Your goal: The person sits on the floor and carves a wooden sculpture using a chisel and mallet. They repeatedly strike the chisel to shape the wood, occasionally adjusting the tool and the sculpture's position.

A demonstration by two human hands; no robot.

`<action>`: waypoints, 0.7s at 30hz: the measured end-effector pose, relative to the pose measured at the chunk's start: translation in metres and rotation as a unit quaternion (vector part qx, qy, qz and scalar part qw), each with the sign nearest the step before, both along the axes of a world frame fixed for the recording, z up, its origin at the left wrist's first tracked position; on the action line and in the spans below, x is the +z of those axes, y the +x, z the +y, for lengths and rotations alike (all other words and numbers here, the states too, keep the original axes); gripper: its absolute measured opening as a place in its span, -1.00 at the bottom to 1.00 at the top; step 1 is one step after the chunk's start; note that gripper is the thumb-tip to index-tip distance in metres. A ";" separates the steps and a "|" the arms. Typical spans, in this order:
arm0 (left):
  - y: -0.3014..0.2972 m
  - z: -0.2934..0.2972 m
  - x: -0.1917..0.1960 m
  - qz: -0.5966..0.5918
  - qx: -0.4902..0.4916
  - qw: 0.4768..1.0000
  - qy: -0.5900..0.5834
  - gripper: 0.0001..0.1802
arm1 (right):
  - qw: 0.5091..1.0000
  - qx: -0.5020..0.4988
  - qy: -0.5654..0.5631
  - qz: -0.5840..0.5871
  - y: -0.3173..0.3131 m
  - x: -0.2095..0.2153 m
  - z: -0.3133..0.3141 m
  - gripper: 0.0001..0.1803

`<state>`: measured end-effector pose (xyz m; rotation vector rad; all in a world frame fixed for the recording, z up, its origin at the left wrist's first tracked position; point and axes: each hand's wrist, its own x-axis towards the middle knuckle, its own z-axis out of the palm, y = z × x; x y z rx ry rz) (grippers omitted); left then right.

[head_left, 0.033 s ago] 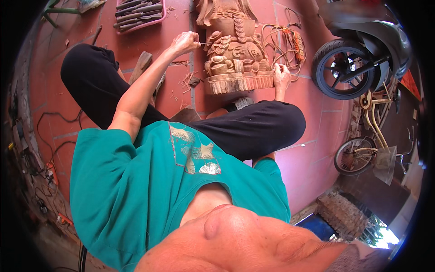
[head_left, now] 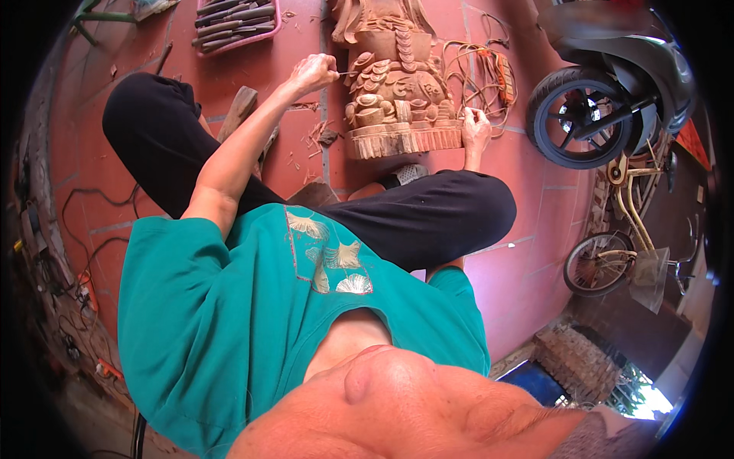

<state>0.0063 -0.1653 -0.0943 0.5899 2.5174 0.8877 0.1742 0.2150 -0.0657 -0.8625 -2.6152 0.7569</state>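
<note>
I see the left hand with its fingers curled tight around a thin carving tool. The tip of the tool meets the wooden carving partway up its left side. The grip looks like a pinch close to the blade, which I judge suits fine control over small relief detail.

The right hand rests against the lower right corner of the carving, at its fluted base. Its fingers are bent and pressed on the wood. I judge this hand braces the piece so it does not shift under the pressure of the tool.

The carving lies on the red tiled floor, directly ahead of the crossed legs and within reach of both arms. Wood chips lie on the tiles just beside its left edge, below the working hand.

A pink tray sits on the floor well apart, up and to the left. It holds a row of dark-handled chisels laid side by side; I cannot tell their number.

A coil of orange cable lies just right of the carving. A scooter wheel and a bicycle stand further right.
</note>
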 end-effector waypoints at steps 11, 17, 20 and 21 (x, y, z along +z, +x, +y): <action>-0.001 0.005 0.014 0.091 -0.057 0.994 -0.015 -0.83 | 1.000 -0.005 0.018 -0.006 -0.002 0.006 0.000 -0.71; 0.012 0.008 0.014 0.102 -0.042 0.993 -0.037 -0.78 | 1.000 -0.005 0.005 -0.008 -0.002 0.012 -0.005 -0.70; 0.019 0.007 0.004 0.053 0.008 0.999 0.005 -0.75 | 1.000 -0.009 0.014 -0.019 -0.004 0.015 -0.006 -0.70; 0.018 0.006 -0.002 0.031 0.032 0.999 0.028 -0.74 | 1.000 -0.006 0.009 -0.013 -0.004 0.015 -0.006 -0.70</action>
